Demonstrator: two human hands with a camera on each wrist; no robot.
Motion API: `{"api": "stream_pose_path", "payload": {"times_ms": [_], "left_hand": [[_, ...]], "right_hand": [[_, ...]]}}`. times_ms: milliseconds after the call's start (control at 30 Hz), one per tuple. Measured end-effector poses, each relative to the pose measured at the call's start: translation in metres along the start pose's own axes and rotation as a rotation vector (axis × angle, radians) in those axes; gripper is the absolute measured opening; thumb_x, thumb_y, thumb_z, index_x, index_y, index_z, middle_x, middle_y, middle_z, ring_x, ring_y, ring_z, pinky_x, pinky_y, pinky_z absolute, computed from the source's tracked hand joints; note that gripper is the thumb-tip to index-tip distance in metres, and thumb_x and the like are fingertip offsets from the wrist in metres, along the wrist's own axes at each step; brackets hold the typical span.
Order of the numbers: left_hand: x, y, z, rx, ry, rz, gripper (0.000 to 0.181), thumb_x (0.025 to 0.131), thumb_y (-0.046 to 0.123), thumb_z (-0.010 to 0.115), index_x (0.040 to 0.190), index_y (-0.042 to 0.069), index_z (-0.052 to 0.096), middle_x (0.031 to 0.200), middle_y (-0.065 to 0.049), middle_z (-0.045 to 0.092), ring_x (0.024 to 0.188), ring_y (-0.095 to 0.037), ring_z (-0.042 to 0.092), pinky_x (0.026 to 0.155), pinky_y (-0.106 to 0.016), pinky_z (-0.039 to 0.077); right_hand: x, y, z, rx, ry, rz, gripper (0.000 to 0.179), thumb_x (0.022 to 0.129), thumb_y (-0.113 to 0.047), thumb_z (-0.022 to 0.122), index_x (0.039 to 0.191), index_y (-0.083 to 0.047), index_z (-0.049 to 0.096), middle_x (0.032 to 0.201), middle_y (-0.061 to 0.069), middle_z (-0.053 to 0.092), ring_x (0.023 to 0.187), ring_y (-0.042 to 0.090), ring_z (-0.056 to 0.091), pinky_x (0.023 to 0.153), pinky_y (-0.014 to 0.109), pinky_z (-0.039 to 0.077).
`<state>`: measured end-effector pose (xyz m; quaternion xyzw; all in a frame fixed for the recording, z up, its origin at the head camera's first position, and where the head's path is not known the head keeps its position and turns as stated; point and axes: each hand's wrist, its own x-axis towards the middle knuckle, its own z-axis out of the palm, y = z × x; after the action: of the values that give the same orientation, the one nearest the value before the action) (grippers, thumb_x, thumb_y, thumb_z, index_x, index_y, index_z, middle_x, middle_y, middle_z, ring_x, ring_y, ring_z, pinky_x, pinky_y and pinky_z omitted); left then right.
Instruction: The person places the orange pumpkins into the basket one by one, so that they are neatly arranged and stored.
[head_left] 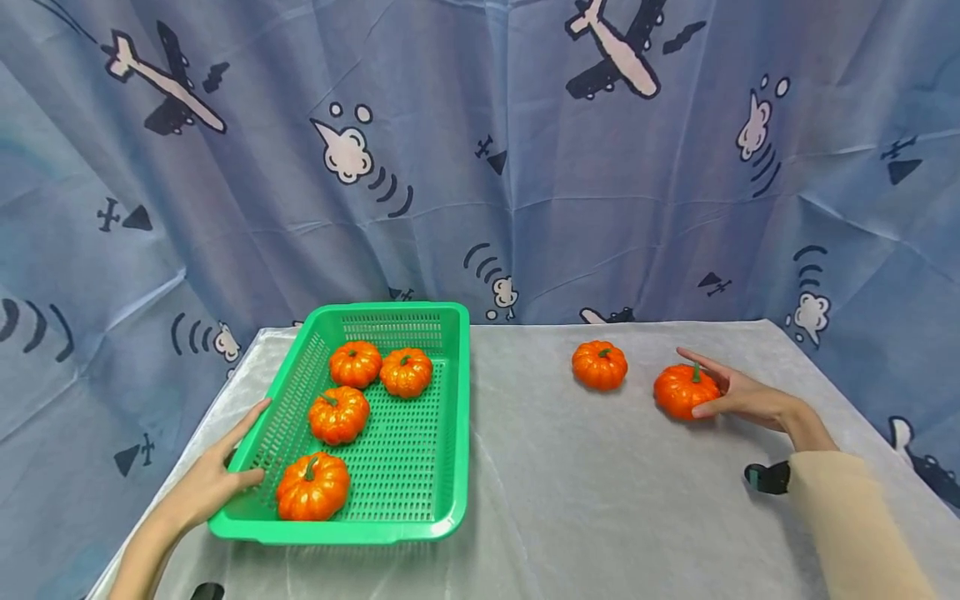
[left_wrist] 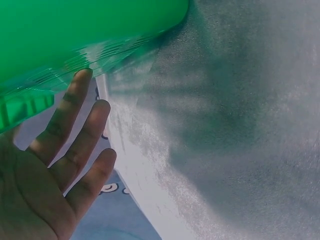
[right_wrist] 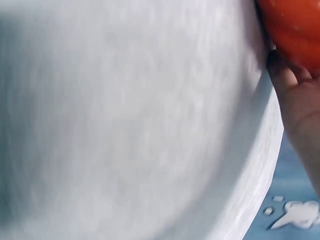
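Note:
My left hand point(head_left: 202, 487) holds the left side of a green plastic basket point(head_left: 462, 417), with the thumb over its rim and the index finger along the edge. In the left wrist view, other fingers point(left_wrist: 82, 142) stretch out under the basket's outer wall point(left_wrist: 95, 30). Several small orange pumpkins point(head_left: 339, 415) lie in the basket. At the right, my right hand point(head_left: 750, 398) has its thumb and fingers on either side of an orange pumpkin point(head_left: 681, 393) with a green stem. The right wrist view shows part of that pumpkin point(right_wrist: 295, 30) against the fingers.
Another orange pumpkin point(head_left: 599, 366) sits on the pale cloth-covered table point(head_left: 570, 492), left of the right hand. A blue curtain point(head_left: 450, 150) printed with aeroplanes hangs behind the table. Dark wrist devices point(head_left: 768, 477) show by both forearms.

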<state>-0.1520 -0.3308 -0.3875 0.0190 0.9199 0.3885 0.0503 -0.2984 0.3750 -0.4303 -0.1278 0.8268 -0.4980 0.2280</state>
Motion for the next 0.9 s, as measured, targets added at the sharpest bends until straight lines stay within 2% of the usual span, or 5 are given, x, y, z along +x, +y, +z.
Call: {"api": "stream_pose_path", "payload": {"times_ms": [133,233,533,733,900], "left_hand": [[0.000,0.000,0.000,-0.002,0.003,0.010,0.095,0.080,0.006,0.065,0.156,0.022,0.010,0.125,-0.037,0.049,0.086,-0.024,0.059,0.067,-0.036,0.047],[0.000,0.000,0.000,0.004,0.009,0.018,0.095,0.080,0.006,0.065,0.156,0.023,0.010,0.125,-0.037,0.050,0.086,-0.024,0.059,0.067,-0.036,0.047],[0.000,0.000,-0.003,0.039,-0.008,0.038,0.095,0.082,0.009,0.065,0.156,0.025,0.008,0.141,-0.038,0.034,0.099,-0.038,0.059,0.074,-0.044,0.047],[0.001,0.000,-0.004,0.067,0.009,0.057,0.095,0.081,0.009,0.066,0.156,0.024,0.008,0.140,-0.038,0.035,0.100,-0.040,0.059,0.075,-0.044,0.046],[0.001,-0.002,-0.002,0.060,0.003,0.046,0.095,0.081,0.008,0.066,0.156,0.023,0.008,0.142,-0.038,0.032,0.100,-0.041,0.059,0.075,-0.045,0.047]], "right_hand": [[0.010,-0.005,0.012,-0.032,0.020,-0.020,0.089,0.084,-0.014,0.071,0.154,-0.009,0.017,0.154,0.025,0.018,0.128,0.020,0.036,0.104,0.064,0.022],[0.014,-0.009,0.020,-0.053,0.063,-0.020,0.080,0.085,-0.017,0.070,0.151,-0.006,0.026,0.149,0.022,0.031,0.113,0.004,0.046,0.103,0.051,0.033],[0.007,-0.046,0.025,-0.088,0.234,-0.078,0.070,0.091,-0.022,0.064,0.148,-0.002,0.028,0.139,0.019,0.038,0.105,0.009,0.049,0.084,0.024,0.047],[0.007,-0.077,0.030,-0.010,0.297,-0.203,0.053,0.094,-0.016,0.061,0.141,-0.015,0.039,0.123,-0.005,0.050,0.100,0.008,0.054,0.080,0.022,0.050],[0.009,-0.105,0.044,0.024,0.332,-0.269,0.052,0.091,-0.010,0.064,0.138,-0.023,0.044,0.121,-0.008,0.050,0.101,0.011,0.054,0.079,0.022,0.051]]}}
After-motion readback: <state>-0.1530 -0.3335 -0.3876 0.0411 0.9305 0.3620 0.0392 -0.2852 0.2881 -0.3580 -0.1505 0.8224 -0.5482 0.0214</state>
